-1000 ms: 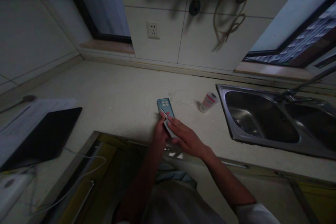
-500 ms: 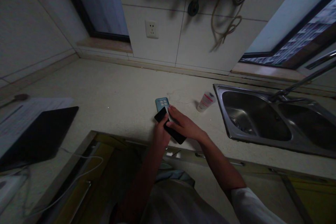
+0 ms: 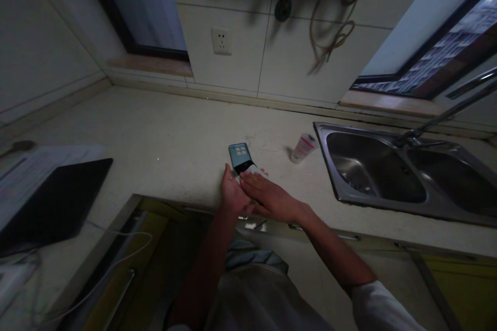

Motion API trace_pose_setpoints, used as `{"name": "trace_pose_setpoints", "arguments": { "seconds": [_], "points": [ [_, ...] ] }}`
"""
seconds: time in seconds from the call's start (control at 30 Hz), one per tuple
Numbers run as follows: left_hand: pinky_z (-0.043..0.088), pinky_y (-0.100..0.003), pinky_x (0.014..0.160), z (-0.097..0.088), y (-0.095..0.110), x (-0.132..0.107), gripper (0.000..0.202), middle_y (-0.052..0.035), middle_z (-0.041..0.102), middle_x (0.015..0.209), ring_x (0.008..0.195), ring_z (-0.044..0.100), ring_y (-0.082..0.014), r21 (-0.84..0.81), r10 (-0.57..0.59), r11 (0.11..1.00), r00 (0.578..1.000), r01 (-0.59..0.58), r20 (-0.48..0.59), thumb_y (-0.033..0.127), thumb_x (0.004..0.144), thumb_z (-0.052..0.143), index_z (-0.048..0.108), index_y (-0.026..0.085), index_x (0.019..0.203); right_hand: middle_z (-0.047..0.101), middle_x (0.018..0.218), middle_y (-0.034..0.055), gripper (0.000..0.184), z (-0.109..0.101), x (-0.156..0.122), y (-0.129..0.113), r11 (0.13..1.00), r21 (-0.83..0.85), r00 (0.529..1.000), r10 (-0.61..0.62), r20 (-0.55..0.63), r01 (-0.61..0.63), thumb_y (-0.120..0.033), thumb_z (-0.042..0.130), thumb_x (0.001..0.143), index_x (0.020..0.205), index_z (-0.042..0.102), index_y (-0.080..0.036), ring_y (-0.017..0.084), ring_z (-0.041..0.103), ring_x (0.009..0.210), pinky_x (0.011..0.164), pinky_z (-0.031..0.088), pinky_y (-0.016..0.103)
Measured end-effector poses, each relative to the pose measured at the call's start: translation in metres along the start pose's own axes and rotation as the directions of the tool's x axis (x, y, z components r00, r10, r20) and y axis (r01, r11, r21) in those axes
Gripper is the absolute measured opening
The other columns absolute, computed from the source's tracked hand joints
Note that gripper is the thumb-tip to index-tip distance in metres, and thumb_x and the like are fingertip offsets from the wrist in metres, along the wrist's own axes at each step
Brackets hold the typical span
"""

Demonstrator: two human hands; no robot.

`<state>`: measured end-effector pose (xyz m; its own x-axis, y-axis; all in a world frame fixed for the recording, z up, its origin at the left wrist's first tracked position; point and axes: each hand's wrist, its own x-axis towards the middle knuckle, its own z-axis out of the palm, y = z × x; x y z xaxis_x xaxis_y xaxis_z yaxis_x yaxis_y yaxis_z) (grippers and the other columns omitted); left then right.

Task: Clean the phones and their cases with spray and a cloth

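Teal phone case (image 3: 239, 154) lies on the pale worktop (image 3: 155, 124), a black phone (image 3: 244, 167) overlapping its near end and a white strip (image 3: 251, 169) showing beside it. Left hand (image 3: 234, 192) stands against the near edge, fingers together; right hand (image 3: 269, 199) reaches across, fingers extended, narrowly spaced. Whether they grip, I cannot tell. Beyond lie a white tube (image 3: 304, 148) and stainless double sink (image 3: 330, 165).

Nothing can be read: the teal phone case (image 3: 239, 157) shows no legible marks, and the red print on the white tube (image 3: 304, 148) beside the steel sink (image 3: 325, 160) is too blurred to make out.
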<state>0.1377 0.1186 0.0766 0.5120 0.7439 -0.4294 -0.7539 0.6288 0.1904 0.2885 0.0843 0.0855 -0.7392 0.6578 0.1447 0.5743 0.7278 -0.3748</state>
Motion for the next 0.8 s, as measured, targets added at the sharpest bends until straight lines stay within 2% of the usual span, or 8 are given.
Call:
{"name": "trace_pose_setpoints", "arguments": {
  "seconds": [0.1, 0.23, 0.33, 0.5, 0.6, 0.7, 0.8],
  "points": [
    [0.044, -0.055, 0.103, -0.007, 0.007, 0.004, 0.078, -0.0242, 0.070, 0.116, 0.113, 0.065, -0.0372, 0.059, -0.005, 0.998, 0.999, 0.002, 0.048, 0.068, 0.092, 0.030, 0.061, 0.005, 0.127, 0.032, 0.158, 0.0216, 0.077, -0.003, -0.016, -0.007, 0.994, 0.012, 0.994, -0.108, 0.014, 0.108, -0.055, 0.053, 0.095, 0.154, 0.032, -0.009, 0.028, 0.023, 0.151, 0.124, 0.023, 0.051],
    [0.044, -0.054, 0.102, -0.011, 0.009, 0.006, 0.070, -0.0228, 0.071, 0.114, 0.107, 0.068, -0.0359, 0.121, 0.040, 0.991, 0.996, -0.049, 0.079, 0.061, 0.094, 0.037, 0.056, 0.008, 0.134, 0.043, 0.154, 0.0167, 0.063, -0.007, -0.029, -0.010, 0.985, 0.032, 0.986, -0.168, -0.023, 0.168, -0.048, 0.047, 0.100, 0.152, 0.037, -0.014, 0.023, 0.032, 0.148, 0.123, 0.029, 0.045],
    [0.045, -0.053, 0.101, -0.007, 0.005, 0.005, 0.065, -0.0208, 0.073, 0.109, 0.106, 0.069, -0.0344, 0.138, 0.053, 0.988, 0.994, -0.065, 0.091, 0.059, 0.093, 0.040, 0.059, 0.010, 0.131, 0.041, 0.155, 0.0159, 0.060, -0.008, -0.026, -0.003, 0.989, 0.030, 0.988, -0.142, -0.053, 0.144, -0.045, 0.045, 0.102, 0.153, 0.034, -0.016, 0.022, 0.031, 0.148, 0.123, 0.029, 0.045],
    [0.044, -0.046, 0.106, -0.001, -0.002, 0.001, 0.051, -0.0157, 0.073, 0.111, 0.116, 0.065, -0.0297, 0.111, 0.041, 0.993, 0.995, -0.050, 0.088, 0.052, 0.095, 0.045, 0.064, 0.014, 0.123, 0.031, 0.159, 0.0198, 0.075, -0.006, -0.003, 0.016, 1.000, -0.019, 0.991, -0.026, -0.128, 0.024, -0.054, 0.050, 0.097, 0.156, 0.026, -0.016, 0.028, 0.021, 0.152, 0.122, 0.024, 0.057],
    [0.042, -0.044, 0.109, 0.000, -0.001, 0.000, 0.049, -0.0141, 0.072, 0.116, 0.121, 0.062, -0.0280, 0.107, 0.062, 0.992, 0.993, -0.073, 0.100, 0.050, 0.096, 0.044, 0.064, 0.015, 0.124, 0.028, 0.159, 0.0228, 0.080, -0.005, 0.008, 0.017, 0.998, -0.056, 0.989, 0.005, -0.149, -0.014, -0.058, 0.049, 0.095, 0.156, 0.025, -0.012, 0.031, 0.016, 0.152, 0.122, 0.021, 0.059],
    [0.043, -0.047, 0.107, 0.001, 0.005, -0.002, 0.053, -0.0165, 0.073, 0.112, 0.119, 0.064, -0.0308, 0.115, 0.080, 0.989, 0.994, -0.088, 0.073, 0.053, 0.095, 0.045, 0.065, 0.013, 0.122, 0.029, 0.158, 0.0249, 0.083, -0.003, 0.007, 0.005, 0.995, -0.091, 0.993, -0.037, -0.109, 0.027, -0.060, 0.051, 0.094, 0.154, 0.029, -0.007, 0.032, 0.019, 0.152, 0.123, 0.021, 0.056],
    [0.044, -0.054, 0.104, 0.001, 0.013, -0.003, 0.061, -0.0201, 0.072, 0.114, 0.116, 0.065, -0.0350, 0.136, 0.117, 0.983, 0.991, -0.124, 0.058, 0.057, 0.094, 0.042, 0.063, 0.009, 0.126, 0.033, 0.158, 0.0222, 0.076, 0.002, -0.007, -0.008, 0.989, -0.102, 0.992, -0.113, -0.053, 0.107, -0.054, 0.053, 0.095, 0.153, 0.033, -0.009, 0.030, 0.024, 0.151, 0.123, 0.024, 0.053]
  ]
}}
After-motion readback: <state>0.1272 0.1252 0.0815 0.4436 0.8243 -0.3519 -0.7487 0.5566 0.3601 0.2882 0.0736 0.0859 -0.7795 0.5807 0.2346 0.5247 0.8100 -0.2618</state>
